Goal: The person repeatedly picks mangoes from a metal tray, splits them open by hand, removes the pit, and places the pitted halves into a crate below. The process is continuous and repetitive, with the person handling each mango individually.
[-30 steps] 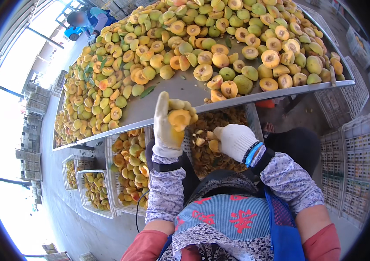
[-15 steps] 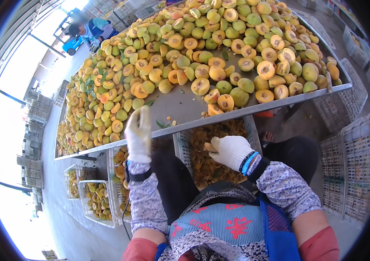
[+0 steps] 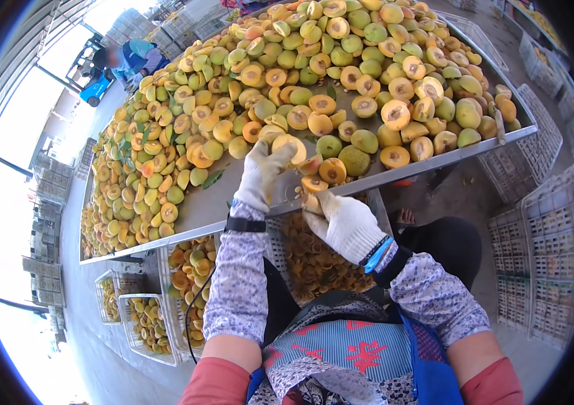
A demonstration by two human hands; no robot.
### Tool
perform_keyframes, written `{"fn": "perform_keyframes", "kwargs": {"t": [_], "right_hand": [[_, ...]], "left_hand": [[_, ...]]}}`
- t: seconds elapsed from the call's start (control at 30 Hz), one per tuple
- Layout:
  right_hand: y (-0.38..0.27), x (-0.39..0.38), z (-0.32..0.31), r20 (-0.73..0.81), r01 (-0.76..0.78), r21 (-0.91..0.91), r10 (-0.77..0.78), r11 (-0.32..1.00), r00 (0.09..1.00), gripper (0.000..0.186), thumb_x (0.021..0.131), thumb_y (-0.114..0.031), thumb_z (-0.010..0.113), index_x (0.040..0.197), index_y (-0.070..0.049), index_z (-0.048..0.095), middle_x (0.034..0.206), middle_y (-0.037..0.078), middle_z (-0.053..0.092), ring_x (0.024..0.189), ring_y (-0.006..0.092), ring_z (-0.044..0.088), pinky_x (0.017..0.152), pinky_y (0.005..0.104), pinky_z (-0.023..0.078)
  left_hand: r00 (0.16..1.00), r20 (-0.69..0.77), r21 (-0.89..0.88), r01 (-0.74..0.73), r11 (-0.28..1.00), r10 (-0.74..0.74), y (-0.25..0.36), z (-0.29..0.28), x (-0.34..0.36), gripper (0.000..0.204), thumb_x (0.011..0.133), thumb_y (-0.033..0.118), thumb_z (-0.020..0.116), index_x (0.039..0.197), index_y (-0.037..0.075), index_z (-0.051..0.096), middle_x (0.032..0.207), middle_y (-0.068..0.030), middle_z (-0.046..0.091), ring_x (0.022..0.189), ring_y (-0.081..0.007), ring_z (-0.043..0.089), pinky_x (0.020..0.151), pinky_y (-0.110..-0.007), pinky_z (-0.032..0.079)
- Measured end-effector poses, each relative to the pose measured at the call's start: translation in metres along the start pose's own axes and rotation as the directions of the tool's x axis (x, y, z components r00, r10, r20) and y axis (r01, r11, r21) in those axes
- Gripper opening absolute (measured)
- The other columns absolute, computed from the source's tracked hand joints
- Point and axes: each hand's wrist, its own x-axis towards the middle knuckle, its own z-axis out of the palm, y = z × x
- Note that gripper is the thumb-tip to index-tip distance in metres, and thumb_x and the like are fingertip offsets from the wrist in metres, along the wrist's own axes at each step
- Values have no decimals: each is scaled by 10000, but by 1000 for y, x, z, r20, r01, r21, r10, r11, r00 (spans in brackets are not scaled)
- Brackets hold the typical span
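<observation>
My left hand [image 3: 260, 177], in a white glove, reaches over the table's front edge. Its fingers close on a yellow-fleshed peach half [image 3: 291, 150], cut face showing. My right hand [image 3: 346, 226], also gloved in white, is at the metal edge, fingers curled together around a small tan thing [image 3: 312, 203] whose kind I cannot make out. Just beyond it lie cut peach halves [image 3: 333, 171] and a greenish peach [image 3: 354, 160]. A great heap of halved peaches [image 3: 233, 101] covers most of the metal table [image 3: 216, 202].
Below the edge, between my knees, stands a crate [image 3: 277, 246] of brownish fruit pieces. Crates of peach halves [image 3: 148, 324] stand on the floor to the left. Stacked empty crates [image 3: 540, 250] stand at right. Another person [image 3: 140, 57] bends at the table's far left, near a blue forklift [image 3: 94, 88].
My left hand has moved right and forward over the table and now grips a peach half. My right hand has risen from above the crate to the table edge.
</observation>
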Motion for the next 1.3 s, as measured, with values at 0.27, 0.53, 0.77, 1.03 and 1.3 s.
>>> {"fn": "perform_keyframes", "kwargs": {"t": [0.27, 0.53, 0.77, 1.03, 1.3], "right_hand": [[-12, 5, 39, -57, 28, 454, -2, 891, 998, 337, 983, -302, 629, 1111, 9, 649, 922, 273, 694, 910, 466, 672, 752, 489, 540], [-26, 4, 48, 54, -45, 358, 27, 933, 998, 284, 987, -251, 626, 1056, 20, 673, 914, 274, 694, 892, 466, 668, 753, 473, 538], [-20, 6, 62, 85, -63, 450, 27, 891, 996, 289, 999, -244, 613, 1086, 25, 676, 931, 263, 708, 899, 445, 683, 775, 450, 544], [-19, 4, 65, 248, -167, 497, 45, 851, 968, 281, 1017, -207, 584, 1143, 28, 672, 1038, 238, 727, 1004, 377, 704, 874, 404, 542], [-21, -5, 64, 460, -412, 645, 103, 643, 882, 307, 1042, -257, 582, 1116, 26, 673, 964, 154, 727, 892, 255, 674, 827, 367, 527]], "left_hand": [[968, -183, -378, -232, 896, 174, -22, 7, -84, 475, 1056, 400, 554, 1319, 5, 581, 1179, -109, 631, 1044, -223, 643, 925, -379, 536], [968, -245, -779, -158, 607, -62, -22, 10, -89, 490, 1024, 514, 583, 1171, 48, 611, 1139, -115, 642, 1064, -289, 652, 912, -462, 563], [958, -287, -680, -198, 706, -8, -18, 8, -94, 497, 1039, 527, 548, 1104, 39, 613, 1104, -124, 650, 1026, -282, 662, 891, -447, 575], [942, -334, -558, -223, 799, 29, -11, 4, -97, 576, 1067, 509, 509, 922, -23, 677, 873, -161, 709, 768, -254, 688, 734, -355, 574], [981, -179, -351, -134, 927, 74, -6, -10, -94, 618, 1072, 498, 477, 885, -48, 697, 800, -167, 699, 683, -240, 669, 677, -334, 567]]}}
